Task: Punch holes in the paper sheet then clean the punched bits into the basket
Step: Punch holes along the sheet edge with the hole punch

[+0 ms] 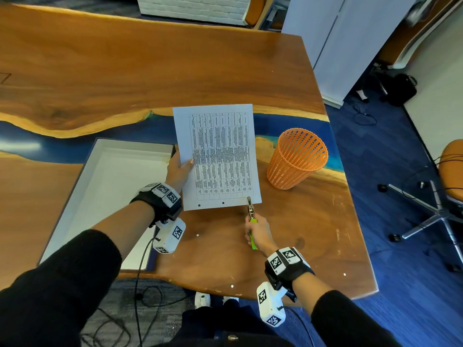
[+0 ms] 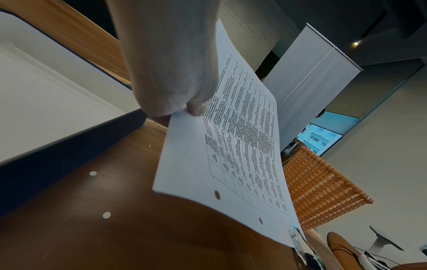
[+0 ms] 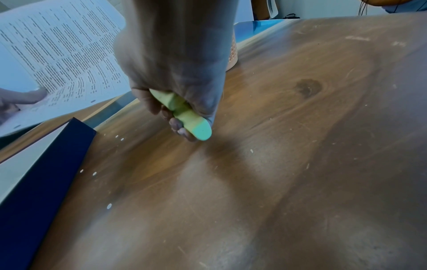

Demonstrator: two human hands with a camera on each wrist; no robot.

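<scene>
From the white box (image 1: 105,186) just outside my left hand (image 1: 178,171), whose thumb and fingers pinch the paper sheet (image 1: 218,156) held off the table (image 1: 288,234), I see my right hand (image 1: 259,232) clenched on the hole punch (image 1: 250,209) biting the sheet's near corner, the orange basket (image 1: 297,159) beyond those fingers.

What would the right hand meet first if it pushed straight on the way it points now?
The paper sheet: the right hand grips the hole punch, whose metal head already sits over the sheet's near edge by the right corner. Farther along that line, the orange basket looks off to the right, though depth is unclear.
</scene>
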